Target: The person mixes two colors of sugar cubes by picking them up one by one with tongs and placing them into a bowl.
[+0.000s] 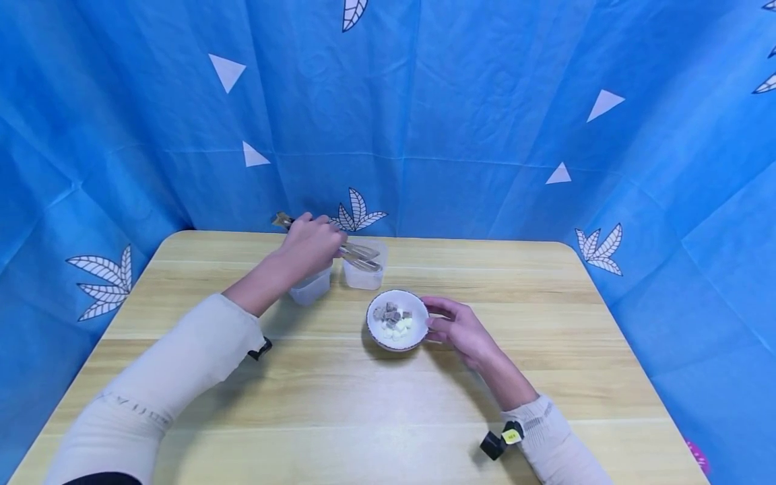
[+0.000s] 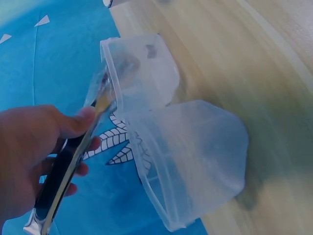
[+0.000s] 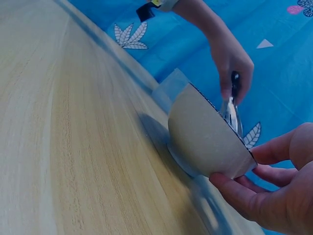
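Kitchen tongs with dark handles [image 2: 61, 171] are gripped in my left hand [image 1: 312, 244]. Their metal tips [image 1: 362, 259] point down over the mouth of the right-hand clear plastic container [image 1: 364, 279]; small dark pieces show through its wall in the left wrist view. A second clear container [image 1: 311, 289] stands beside it, below my left hand. My right hand [image 1: 463, 332] pinches the right side of a white bowl [image 1: 397, 343] with a dark rim, thumb low on the outside and fingers near the rim. Inside the bowl lie greyish-purple cubes [image 1: 389, 313] and pale cubes [image 1: 397, 329].
The light wood table [image 1: 339, 417] has rounded far corners. A blue curtain [image 1: 479, 195] with white leaf and triangle prints hangs along its back and sides, close behind the containers. A small black device with a yellow label [image 1: 511, 436] sits at the right wrist.
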`<move>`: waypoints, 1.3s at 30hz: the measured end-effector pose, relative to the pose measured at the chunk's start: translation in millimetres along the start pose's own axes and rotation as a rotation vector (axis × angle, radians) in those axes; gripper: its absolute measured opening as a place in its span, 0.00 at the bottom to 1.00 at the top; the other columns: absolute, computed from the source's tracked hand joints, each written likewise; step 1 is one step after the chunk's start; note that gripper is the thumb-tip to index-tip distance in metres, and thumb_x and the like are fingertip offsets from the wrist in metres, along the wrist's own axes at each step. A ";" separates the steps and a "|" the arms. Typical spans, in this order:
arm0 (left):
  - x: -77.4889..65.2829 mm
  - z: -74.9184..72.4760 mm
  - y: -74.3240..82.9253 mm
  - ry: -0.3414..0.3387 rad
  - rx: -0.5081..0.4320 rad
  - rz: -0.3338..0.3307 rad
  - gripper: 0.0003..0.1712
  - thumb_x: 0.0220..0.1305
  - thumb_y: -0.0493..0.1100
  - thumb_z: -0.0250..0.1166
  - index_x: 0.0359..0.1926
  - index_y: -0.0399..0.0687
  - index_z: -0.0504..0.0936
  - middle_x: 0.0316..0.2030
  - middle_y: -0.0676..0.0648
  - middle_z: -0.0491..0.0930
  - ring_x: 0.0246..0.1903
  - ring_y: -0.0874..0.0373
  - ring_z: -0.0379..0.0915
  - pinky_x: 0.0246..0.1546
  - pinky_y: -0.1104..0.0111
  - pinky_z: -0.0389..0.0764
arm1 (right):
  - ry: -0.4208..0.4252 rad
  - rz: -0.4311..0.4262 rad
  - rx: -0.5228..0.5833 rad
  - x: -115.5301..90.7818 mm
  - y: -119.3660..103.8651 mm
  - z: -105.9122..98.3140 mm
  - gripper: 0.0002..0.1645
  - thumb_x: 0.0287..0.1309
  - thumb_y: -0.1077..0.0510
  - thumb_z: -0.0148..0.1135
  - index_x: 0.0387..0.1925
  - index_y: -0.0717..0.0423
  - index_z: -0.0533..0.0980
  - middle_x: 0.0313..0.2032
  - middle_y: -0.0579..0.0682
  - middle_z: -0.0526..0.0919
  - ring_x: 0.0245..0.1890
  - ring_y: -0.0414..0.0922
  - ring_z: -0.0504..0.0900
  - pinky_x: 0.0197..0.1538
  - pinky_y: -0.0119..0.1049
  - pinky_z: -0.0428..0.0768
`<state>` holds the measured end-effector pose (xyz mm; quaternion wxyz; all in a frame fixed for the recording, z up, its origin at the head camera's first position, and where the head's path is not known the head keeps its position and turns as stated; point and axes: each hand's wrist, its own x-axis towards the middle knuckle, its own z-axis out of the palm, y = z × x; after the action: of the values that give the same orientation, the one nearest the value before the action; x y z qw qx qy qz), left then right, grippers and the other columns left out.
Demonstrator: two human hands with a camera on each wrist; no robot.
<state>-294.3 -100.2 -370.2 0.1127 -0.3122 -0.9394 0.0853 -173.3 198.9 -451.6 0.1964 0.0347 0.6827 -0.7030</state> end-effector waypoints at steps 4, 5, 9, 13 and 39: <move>5.1 -4.7 6.4 0.000 0.057 0.030 0.08 0.57 0.47 0.72 0.38 0.53 0.87 0.33 0.49 0.88 0.35 0.52 0.82 0.40 0.59 0.77 | -0.003 -0.004 -0.003 0.4 0.4 0.3 0.30 0.62 0.71 0.52 0.67 0.62 0.66 0.66 0.63 0.70 0.56 0.53 0.79 0.55 0.46 0.82; 6.8 -5.2 7.9 0.010 0.070 0.034 0.06 0.58 0.45 0.72 0.37 0.53 0.87 0.32 0.50 0.88 0.34 0.52 0.82 0.42 0.58 0.77 | -0.003 -0.003 -0.003 0.2 0.2 0.3 0.30 0.62 0.71 0.52 0.67 0.62 0.67 0.66 0.63 0.70 0.56 0.53 0.79 0.55 0.46 0.82; 14.6 -5.4 14.2 0.048 0.136 0.049 0.06 0.59 0.38 0.68 0.32 0.55 0.87 0.29 0.50 0.87 0.30 0.53 0.79 0.48 0.57 0.70 | 0.002 -0.001 -0.005 0.2 -0.2 0.1 0.29 0.63 0.71 0.52 0.67 0.61 0.67 0.66 0.62 0.70 0.57 0.54 0.79 0.55 0.46 0.82; 22.0 -7.1 22.4 0.035 0.231 0.070 0.11 0.59 0.34 0.66 0.28 0.56 0.87 0.27 0.52 0.86 0.32 0.54 0.76 0.51 0.57 0.65 | 0.005 0.001 -0.008 0.2 -0.6 -0.4 0.29 0.63 0.70 0.52 0.66 0.61 0.67 0.66 0.62 0.70 0.57 0.54 0.79 0.55 0.46 0.82; 48.6 -13.6 57.3 -0.158 0.423 0.162 0.05 0.60 0.41 0.69 0.33 0.59 0.86 0.31 0.55 0.87 0.36 0.56 0.79 0.61 0.59 0.65 | -0.012 -0.016 -0.016 1.3 2.5 -1.2 0.30 0.63 0.69 0.53 0.68 0.62 0.65 0.66 0.64 0.69 0.56 0.53 0.80 0.54 0.45 0.82</move>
<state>-296.0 -24.3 -362.7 0.0947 -0.3484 -0.8784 0.3132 -173.9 199.7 -454.5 0.1950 0.0235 0.6874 -0.6992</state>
